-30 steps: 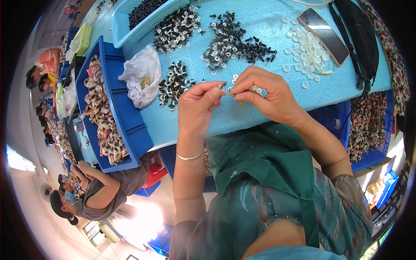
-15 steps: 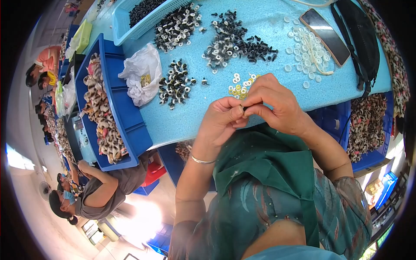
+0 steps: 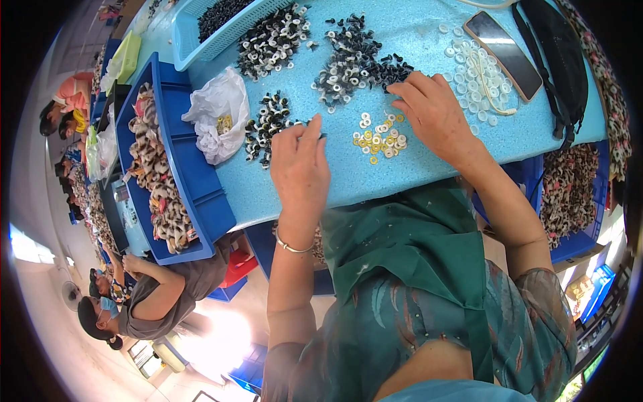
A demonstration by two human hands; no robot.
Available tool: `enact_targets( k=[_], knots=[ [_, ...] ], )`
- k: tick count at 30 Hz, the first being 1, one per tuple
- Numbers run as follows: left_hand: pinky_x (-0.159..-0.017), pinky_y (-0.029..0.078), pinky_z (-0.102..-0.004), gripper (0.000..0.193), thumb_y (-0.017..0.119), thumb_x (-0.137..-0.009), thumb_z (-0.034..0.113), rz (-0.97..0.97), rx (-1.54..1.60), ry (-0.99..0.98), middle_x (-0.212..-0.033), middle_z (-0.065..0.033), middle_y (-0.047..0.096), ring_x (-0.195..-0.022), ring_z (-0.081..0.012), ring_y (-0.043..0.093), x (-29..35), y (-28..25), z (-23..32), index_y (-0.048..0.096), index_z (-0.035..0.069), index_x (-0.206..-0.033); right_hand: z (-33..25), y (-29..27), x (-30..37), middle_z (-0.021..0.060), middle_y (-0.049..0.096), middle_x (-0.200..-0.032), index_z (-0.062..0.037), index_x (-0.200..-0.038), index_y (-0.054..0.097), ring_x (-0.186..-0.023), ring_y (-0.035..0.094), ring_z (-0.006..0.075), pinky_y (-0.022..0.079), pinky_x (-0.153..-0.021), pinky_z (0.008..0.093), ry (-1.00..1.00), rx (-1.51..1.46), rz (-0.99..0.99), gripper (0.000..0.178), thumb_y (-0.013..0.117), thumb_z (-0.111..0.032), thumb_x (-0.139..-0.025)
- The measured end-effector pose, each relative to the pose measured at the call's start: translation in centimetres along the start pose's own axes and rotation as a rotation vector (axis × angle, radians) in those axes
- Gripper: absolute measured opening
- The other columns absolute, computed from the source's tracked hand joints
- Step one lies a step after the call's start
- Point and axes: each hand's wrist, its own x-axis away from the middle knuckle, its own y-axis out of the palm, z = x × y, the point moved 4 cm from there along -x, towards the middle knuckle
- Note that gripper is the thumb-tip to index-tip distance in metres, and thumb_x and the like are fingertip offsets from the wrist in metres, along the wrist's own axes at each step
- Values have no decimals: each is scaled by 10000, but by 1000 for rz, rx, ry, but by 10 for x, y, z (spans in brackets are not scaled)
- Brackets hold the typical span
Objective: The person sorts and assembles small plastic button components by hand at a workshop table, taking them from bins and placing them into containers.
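Observation:
My left hand [image 3: 299,167], fingers stretched out, is at the right edge of a pile of small black pegs fitted with white and yellow rings [image 3: 266,127]. A small dark bit shows beside its fingertips. My right hand [image 3: 434,115] reaches to the near edge of a heap of loose black pegs [image 3: 395,70], its thumb and forefinger apart at the pegs. Between the hands, loose white and yellow rings [image 3: 378,142] lie on the blue table [image 3: 268,194]. Farther back is a heap of black pegs with pale rings [image 3: 345,67].
A blue bin of patterned plush pieces [image 3: 201,194] and a white plastic bag [image 3: 221,100] stand at left. Behind are a light-blue basket [image 3: 221,37] and more ringed pegs [image 3: 274,43]. Clear caps [image 3: 475,80], a phone [image 3: 502,53] and a black pouch [image 3: 552,60] lie right. A co-worker [image 3: 154,288] sits left.
My hands were together over the table's near edge, fingertips pinching a small dark piece. They have parted: the left moved left to the ringed pegs, the right went forward to the black pegs.

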Motion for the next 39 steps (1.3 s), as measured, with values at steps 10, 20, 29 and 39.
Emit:
enact_targets(
  k=[10,20,29,39],
  knots=[
    [-668,494,-350,112,749,-767,38,-114,161,123,-822,-78,627,-776,-258,591,-15,36,30,696,44,-866,-2,-3,-9,72,564,-864,-64,-946,611,-787,555,282,419,-729,394,35,49,-67,165,699,-84,-808],
    [-604,473,-277,46,701,-846,6,-98,597,-243,-825,-72,643,-684,-148,588,-16,28,19,690,23,-887,-18,0,7,70,608,-854,-27,-898,636,-690,631,176,495,-625,299,256,-735,-97,103,708,-27,-824],
    [-628,452,-187,74,696,-904,50,-196,959,-486,-838,0,663,-703,-33,553,-9,25,21,704,-6,-950,-28,-2,7,59,614,-835,-24,-910,656,-722,628,146,504,-658,289,251,-804,-83,96,715,-43,-836],
    [-630,473,-198,112,716,-822,-35,-85,648,-126,-916,-47,684,-710,-74,589,-17,15,30,693,27,-913,-30,-4,4,69,629,-857,-35,-1021,680,-774,632,177,506,-692,292,236,-763,-77,197,712,-42,-827]
  ],
)
